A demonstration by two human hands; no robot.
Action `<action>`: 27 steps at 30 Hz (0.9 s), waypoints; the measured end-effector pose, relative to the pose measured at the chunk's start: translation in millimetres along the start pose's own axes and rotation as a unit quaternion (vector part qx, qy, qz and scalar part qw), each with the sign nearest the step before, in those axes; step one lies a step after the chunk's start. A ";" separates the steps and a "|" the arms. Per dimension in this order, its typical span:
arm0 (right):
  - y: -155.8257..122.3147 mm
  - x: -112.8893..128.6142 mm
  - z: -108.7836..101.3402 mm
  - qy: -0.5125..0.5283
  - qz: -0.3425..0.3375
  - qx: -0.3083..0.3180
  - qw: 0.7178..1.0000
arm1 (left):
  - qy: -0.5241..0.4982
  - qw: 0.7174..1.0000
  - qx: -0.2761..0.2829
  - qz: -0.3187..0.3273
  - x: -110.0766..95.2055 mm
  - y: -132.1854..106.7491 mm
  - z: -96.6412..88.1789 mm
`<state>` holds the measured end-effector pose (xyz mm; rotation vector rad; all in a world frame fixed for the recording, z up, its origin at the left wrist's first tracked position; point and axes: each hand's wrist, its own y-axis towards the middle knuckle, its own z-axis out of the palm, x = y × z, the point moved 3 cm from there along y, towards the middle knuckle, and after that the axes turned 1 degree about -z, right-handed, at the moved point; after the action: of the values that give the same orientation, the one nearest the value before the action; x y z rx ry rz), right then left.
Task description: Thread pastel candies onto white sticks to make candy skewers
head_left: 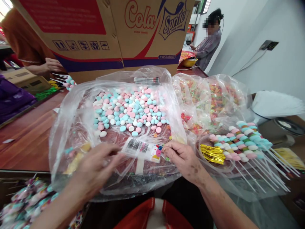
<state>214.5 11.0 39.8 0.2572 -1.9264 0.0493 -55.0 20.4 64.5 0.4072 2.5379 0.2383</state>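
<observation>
Head view, right hand holding apparent packet, candies in clear bag

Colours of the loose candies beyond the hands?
Loose candies: pink, light blue and white, seen in the head view.

A packet is between the hands, over the near edge of the counter; behind it, loose candies lie in an opened bag. A carton stands behind, toward the far edge. Toward the right edge, skewers lie just right of ties in a bowl, before filled bags.
</observation>
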 end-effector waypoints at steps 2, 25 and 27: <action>-2.7 -0.1 3.2 -0.019 -0.004 0.011 1.000 | 0.099 0.993 0.047 0.042 -10.2 22.4 37.1; 7.6 -11.6 23.6 -0.057 -0.026 -0.115 0.991 | 0.153 0.986 0.056 0.027 -28.5 43.2 66.4; 9.0 -11.1 21.6 -0.037 -0.034 -0.117 0.992 | 0.170 0.985 0.020 0.029 -33.7 41.7 65.2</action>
<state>196.6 18.1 22.4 0.1695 -1.9753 -0.2338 17.8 53.7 37.5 0.4923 2.8727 0.3012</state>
